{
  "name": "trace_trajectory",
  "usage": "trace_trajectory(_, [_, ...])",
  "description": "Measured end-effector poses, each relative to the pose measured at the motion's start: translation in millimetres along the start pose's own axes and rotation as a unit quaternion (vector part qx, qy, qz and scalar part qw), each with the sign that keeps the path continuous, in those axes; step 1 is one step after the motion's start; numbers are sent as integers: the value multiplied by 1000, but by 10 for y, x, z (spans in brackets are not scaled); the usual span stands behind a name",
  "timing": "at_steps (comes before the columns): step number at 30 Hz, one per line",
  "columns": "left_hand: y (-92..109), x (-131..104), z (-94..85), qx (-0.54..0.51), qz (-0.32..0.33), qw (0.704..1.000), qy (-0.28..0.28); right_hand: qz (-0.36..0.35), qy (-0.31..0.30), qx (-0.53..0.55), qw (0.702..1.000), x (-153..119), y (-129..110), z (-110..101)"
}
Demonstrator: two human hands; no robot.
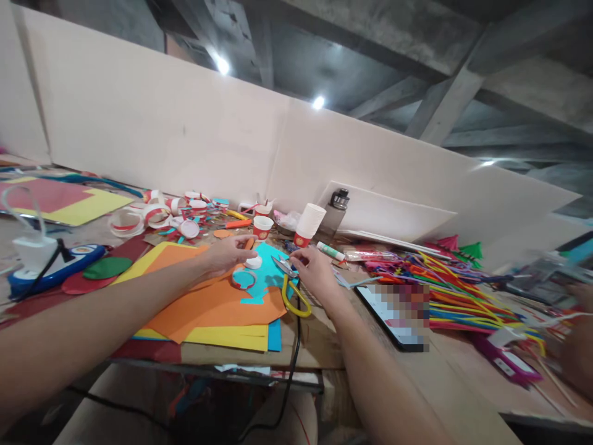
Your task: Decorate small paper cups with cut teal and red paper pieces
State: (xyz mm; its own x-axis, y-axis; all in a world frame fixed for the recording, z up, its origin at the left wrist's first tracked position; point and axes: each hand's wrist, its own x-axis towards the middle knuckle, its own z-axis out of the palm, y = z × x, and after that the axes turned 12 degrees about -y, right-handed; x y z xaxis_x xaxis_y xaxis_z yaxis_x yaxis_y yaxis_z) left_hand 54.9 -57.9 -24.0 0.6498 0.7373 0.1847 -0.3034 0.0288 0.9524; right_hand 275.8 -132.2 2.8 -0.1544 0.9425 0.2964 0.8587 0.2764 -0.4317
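My left hand (227,255) is over the stacked paper, thumb and fingers close around a small orange piece (251,243) whose kind I cannot make out. My right hand (315,271) pinches the scissors (296,304) near their blades, with the yellow handles hanging toward me. Between and below the hands lies a cut turquoise sheet (273,262) with notched edges. A white disc (253,262) and a ring-like cup piece (244,280) rest on it. Under these are orange sheets (204,309), then yellow and blue ones.
Paper cups (311,221), cut cup rings (157,214), a dark bottle (334,213) and a glue stick (330,251) stand or lie behind. At right are a phone (386,315) and colourful pipe cleaners (463,296). A power strip (55,269) is left. Another person's arm (577,334) shows far right.
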Motion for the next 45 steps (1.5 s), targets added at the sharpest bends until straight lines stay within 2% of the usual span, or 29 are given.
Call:
trace_trajectory(2, [20, -19, 11, -21, -22, 1000, 0, -3, -5, 0, 1000, -5, 8, 25])
trace_trajectory(4, [65, -44, 10, -76, -34, 996, -26, -8, -10, 2, 1000, -14, -3, 70])
trace_trajectory(8, [141, -81, -34, -164, -33, 977, -130, -30, -10, 22, 999, -29, -44, 145])
trace_trajectory(11, [143, -83, -69, -176, -33, 967, -183, -43, -12, 34, 998, -38, -71, 170])
trace_trajectory(14, [141, -86, -63, -163, -35, 965, -203, -48, -8, 40, 998, -46, -82, 182])
trace_trajectory(19, [176, -115, -13, -145, -58, 970, -184, -58, -9, 41, 997, -49, -77, 189])
trace_trajectory(27, [163, -108, -18, -146, -42, 979, -135, -43, -18, 34, 998, -47, -106, 183])
trace_trajectory(34, [162, -79, -8, -132, -2, 990, -52, -44, 18, 18, 999, -19, -23, 154])
trace_trajectory(38, [147, -46, -70, -135, -17, 988, -66, -42, 7, 10, 999, -15, -13, 165])
trace_trajectory(41, [127, -28, -111, -127, -28, 989, -70, -57, -25, 37, 997, -35, -58, 170])
trace_trajectory(45, [108, -20, -123, -126, -28, 990, -64, -104, -120, 60, 985, -92, -179, 158])
